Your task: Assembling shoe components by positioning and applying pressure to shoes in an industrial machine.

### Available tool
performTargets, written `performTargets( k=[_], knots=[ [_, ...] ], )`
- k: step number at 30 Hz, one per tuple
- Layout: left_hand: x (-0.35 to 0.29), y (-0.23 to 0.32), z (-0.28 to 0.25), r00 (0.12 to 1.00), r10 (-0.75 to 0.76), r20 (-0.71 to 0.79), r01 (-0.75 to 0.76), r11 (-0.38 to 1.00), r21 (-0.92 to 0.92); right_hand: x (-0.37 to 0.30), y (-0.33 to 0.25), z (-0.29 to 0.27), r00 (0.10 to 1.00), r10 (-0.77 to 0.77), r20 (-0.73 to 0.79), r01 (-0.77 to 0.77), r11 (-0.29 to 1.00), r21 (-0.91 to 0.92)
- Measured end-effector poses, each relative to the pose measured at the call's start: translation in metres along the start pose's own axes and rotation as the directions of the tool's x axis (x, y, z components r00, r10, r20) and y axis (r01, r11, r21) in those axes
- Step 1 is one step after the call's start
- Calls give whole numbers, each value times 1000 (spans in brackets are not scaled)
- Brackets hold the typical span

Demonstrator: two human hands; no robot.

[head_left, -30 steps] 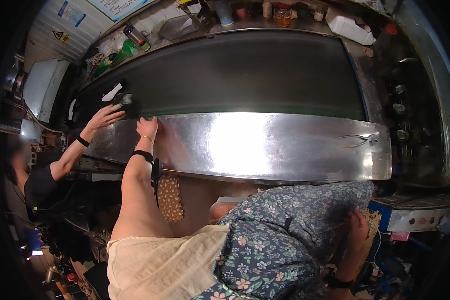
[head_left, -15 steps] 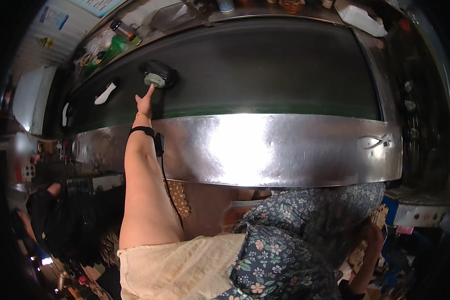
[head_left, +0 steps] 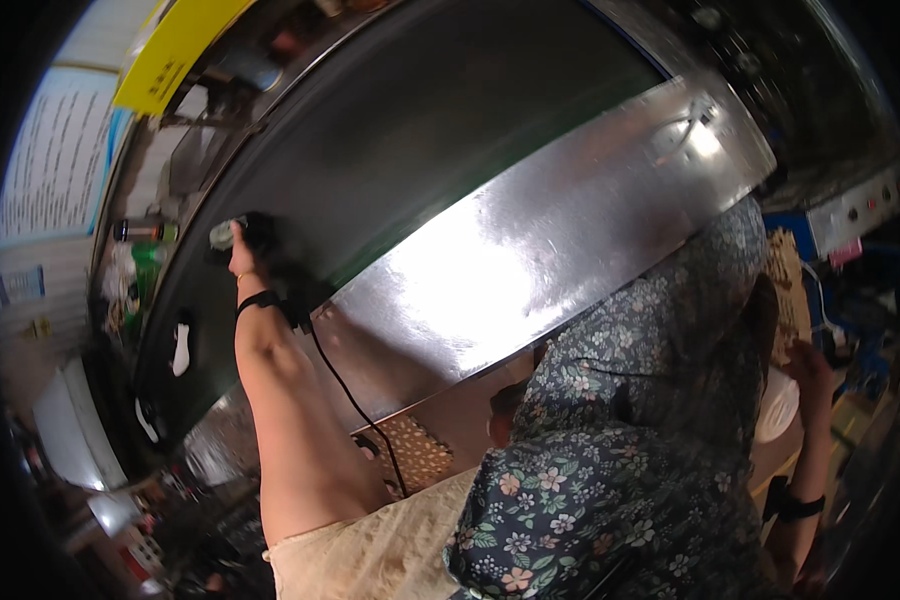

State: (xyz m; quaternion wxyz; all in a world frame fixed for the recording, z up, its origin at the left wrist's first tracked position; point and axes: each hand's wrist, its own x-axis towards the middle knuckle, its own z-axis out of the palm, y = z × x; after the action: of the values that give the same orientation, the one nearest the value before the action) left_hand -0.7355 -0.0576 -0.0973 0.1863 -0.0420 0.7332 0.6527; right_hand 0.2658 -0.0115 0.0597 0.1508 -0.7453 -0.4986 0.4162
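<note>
My left hand reaches far out over the dark belt, closed on the grey-green part of a glossy black, rounded piece. Its thumb lies along the grey-green part; the other fingers are mostly hidden. What kind of piece it is, I cannot make out. A white, sole-shaped piece with a dark edge lies nearer on the same belt, and a similar white piece lies by its end. At the far right, my right hand is beside a tan perforated sheet and a round whitish object; its fingers are blurred.
A shiny metal ledge runs along the belt, with a pliers-like tool at its far end. Bottles and green plastic line the far side. A black cable hangs from my left wrist.
The view has turned, so belt and ledge now slant up to the right. My left hand's spread fingers have closed on the black piece's grey-green part. More of my right arm shows.
</note>
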Motion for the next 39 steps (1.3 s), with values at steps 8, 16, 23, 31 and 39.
performTargets(
  k=[8, 16, 23, 31, 39],
  knots=[
    [36, -5, 13, 940, -18, 341, 16, 1000, 10, -30, 2, -11, 999, -37, 0, 37, 994, 99],
    [-5, -23, 15, 900, -16, 435, -166, 911, 378, -31, -2, 4, 998, 4, -69, 7, 988, 155],
    [-298, 45, 54, 605, -98, 790, 54, 995, 82, 13, -86, 47, 767, -641, -22, 627, 757, -183],
    [-553, 120, 159, -102, -200, 975, -118, 975, 187, -68, -251, 123, -143, -989, -35, 939, -125, -319],
    [-687, 33, 267, -88, -303, 949, -710, 687, 154, -52, -147, 68, 333, -821, -463, 810, 501, -304]
  ],
)
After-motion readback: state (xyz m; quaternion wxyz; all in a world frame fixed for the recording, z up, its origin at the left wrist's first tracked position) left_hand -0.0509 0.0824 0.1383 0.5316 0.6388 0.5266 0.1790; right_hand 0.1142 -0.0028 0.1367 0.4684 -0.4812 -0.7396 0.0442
